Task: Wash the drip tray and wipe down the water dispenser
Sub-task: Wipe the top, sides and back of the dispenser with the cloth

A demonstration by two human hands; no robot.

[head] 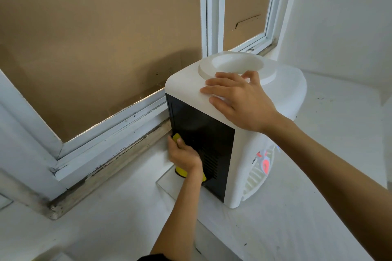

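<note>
One white water dispenser (250, 112) stands on a ledge (318, 207). Left hand (185, 155), grip clamped on one yellow cloth (180, 170); right hand (239, 101) spread flat on top.

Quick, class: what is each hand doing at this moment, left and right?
Left hand: closed on a yellow cloth, pressing it to the water dispenser's black panel.
Right hand: open, flat on the dispenser's white top, holding nothing.

Bare forearms, dark sleeve edge (152, 257)
</note>
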